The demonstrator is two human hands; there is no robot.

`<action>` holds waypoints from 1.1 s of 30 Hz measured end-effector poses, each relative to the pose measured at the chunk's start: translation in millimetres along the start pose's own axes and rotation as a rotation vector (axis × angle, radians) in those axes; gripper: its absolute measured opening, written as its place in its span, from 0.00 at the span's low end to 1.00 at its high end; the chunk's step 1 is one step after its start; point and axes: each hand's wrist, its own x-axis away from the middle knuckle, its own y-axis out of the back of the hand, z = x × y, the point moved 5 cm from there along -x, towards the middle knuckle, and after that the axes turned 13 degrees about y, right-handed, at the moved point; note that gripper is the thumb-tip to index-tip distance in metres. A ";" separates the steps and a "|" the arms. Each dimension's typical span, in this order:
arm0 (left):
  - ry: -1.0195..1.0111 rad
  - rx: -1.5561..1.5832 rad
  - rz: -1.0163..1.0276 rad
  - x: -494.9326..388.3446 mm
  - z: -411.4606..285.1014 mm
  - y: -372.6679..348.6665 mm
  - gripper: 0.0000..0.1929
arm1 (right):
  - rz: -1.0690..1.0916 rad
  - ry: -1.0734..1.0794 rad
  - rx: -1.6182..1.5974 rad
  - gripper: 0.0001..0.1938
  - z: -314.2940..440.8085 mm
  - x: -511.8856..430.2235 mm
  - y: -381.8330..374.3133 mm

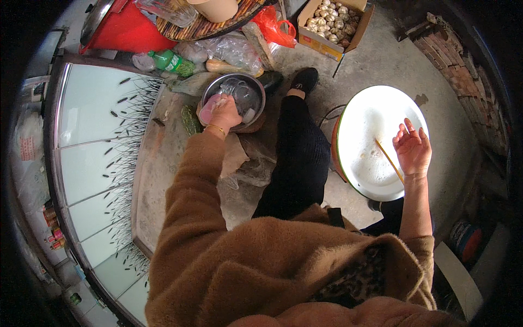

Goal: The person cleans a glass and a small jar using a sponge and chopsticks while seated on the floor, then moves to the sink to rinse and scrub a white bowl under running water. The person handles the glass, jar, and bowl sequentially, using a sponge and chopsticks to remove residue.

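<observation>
At the left, my left hand (226, 112) reaches over a round metal bowl (261, 90) and grips a pink, translucent item (209, 107) at its near left rim. Its exact kind cannot be told, as my fingers cover part of it. Clear glass or plastic vessels (241, 90) lie inside the bowl. My right hand (413, 151) is palm up with fingers spread and holds nothing, over the right side of a white enamel basin (359, 102). Cloudy liquid with some foam (369, 157) stands in the basin. A thin wooden stick (389, 159) leans in it, passing beneath my right wrist.
Beyond the bowl lie a green plastic bottle (165, 60), plastic bags (229, 49) and a dark green gourd (271, 81). A cardboard box (322, 48) holds garlic bulbs (333, 22). Glass-fronted cabinet panels (96, 106) line the left; stacked bricks (453, 65) stand right.
</observation>
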 end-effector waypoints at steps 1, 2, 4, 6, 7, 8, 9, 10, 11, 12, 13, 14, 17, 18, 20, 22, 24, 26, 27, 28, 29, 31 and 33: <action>-0.011 -0.047 0.000 -2.6 -2.1 -7.0 0.32 | -0.018 0.012 0.015 0.23 0.4 -0.6 1.1; -0.005 -0.109 -0.020 -5.1 -3.2 -13.8 0.30 | 0.004 0.005 -0.004 0.23 -0.1 -1.0 0.1; -0.013 -0.132 0.006 -13.8 -2.1 -25.6 0.30 | 0.008 0.020 0.037 0.23 -0.1 -1.9 0.6; -0.012 -0.139 0.046 -20.7 -1.1 -37.4 0.30 | 0.017 0.004 0.011 0.23 -1.9 -2.5 0.0; -0.007 -0.134 0.062 -23.6 -0.8 -42.0 0.30 | 0.020 0.009 0.033 0.23 -2.1 -2.9 0.2; -0.001 -0.130 0.077 -25.9 -0.1 -45.6 0.30 | 0.013 0.000 0.016 0.23 -2.8 -2.9 0.4; -0.009 -0.142 0.054 -27.3 -0.2 -47.3 0.31 | 0.007 0.001 0.020 0.24 -3.2 -3.1 0.8; -0.018 -0.155 0.030 -27.8 -0.7 -48.6 0.31 | -0.003 0.016 0.048 0.24 -2.6 -3.3 1.7; -0.024 -0.164 0.024 -28.3 -1.1 -50.1 0.31 | 0.002 0.006 0.034 0.24 -3.4 -3.3 1.5; -0.036 -0.182 -0.009 -28.6 -1.8 -49.8 0.30 | 0.002 0.011 0.043 0.24 -3.2 -3.4 1.7; -0.046 -0.195 -0.022 -28.1 -2.3 -50.4 0.30 | -0.007 0.025 0.084 0.24 -2.4 -3.4 2.9; -0.054 -0.209 -0.034 -27.8 -2.8 -50.9 0.30 | 0.002 0.010 0.046 0.24 -3.0 -3.1 2.2; -0.049 -0.162 -0.058 -28.1 -2.6 -51.3 0.28 | -0.005 0.000 0.033 0.24 -2.6 -2.4 2.9; -0.058 -0.160 -0.059 -28.2 -2.6 -51.8 0.28 | -0.012 -0.003 0.032 0.24 -2.5 -2.0 3.2; -0.084 -0.166 -0.073 -28.5 -3.1 -51.9 0.27 | -0.012 0.002 0.035 0.24 -1.7 -1.5 3.0; -0.087 -0.132 -0.086 -27.8 -2.4 -49.8 0.27 | 0.006 0.023 0.064 0.24 -0.2 -1.3 2.2; -0.087 -0.116 -0.091 -25.7 -2.3 -45.6 0.27 | 0.001 0.008 0.040 0.24 -0.6 -1.1 2.2; -0.078 -0.116 -0.060 -22.3 -1.9 -39.0 0.27 | 0.009 0.003 0.037 0.24 -0.4 -1.0 2.1; -0.087 -0.104 -0.076 -19.3 -2.8 -33.0 0.27 | 0.017 0.002 0.036 0.24 -0.1 -1.0 2.0; -0.095 -0.099 -0.083 -15.6 -3.2 -26.6 0.28 | 0.028 0.013 0.051 0.24 0.7 -1.0 1.8; -0.097 -0.110 -0.068 -12.0 -3.3 -20.9 0.29 | 0.024 0.007 0.044 0.24 0.8 -0.9 2.0; -0.052 -0.088 -0.028 -6.6 -1.8 -9.2 0.33 | 0.021 0.030 0.088 0.23 2.9 -0.5 2.6; -0.053 -0.074 -0.026 -2.2 -3.3 0.9 0.34 | 0.025 0.033 0.104 0.22 3.9 0.1 2.5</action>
